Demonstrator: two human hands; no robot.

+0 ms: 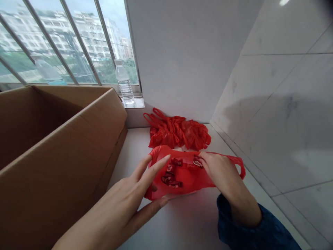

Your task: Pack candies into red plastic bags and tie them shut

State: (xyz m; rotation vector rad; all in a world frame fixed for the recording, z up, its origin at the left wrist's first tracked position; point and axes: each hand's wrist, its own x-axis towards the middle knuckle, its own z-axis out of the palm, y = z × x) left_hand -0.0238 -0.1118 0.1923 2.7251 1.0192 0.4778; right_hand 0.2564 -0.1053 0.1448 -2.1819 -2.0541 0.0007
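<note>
A red plastic bag [187, 178] lies open on the white surface, with several small dark-red wrapped candies [169, 178] inside. My left hand [140, 192] is at the bag's left end, fingers apart, some of them against or behind the plastic. Over the bag's right part reaches my right hand [217, 168], its fingers closed at one dark-red wrapped candy [198, 161]. The fingertips are partly hidden by the hand itself. A handle loop [241, 166] of the bag sticks out to the right of that wrist.
Behind the bag lies a heap of crumpled red plastic bags [179, 132] against the wall. A large open cardboard box [78, 139] stands on the left. On the sill of the barred window is a clear plastic bottle [125, 85]. A tiled wall [281, 121] bounds the right side.
</note>
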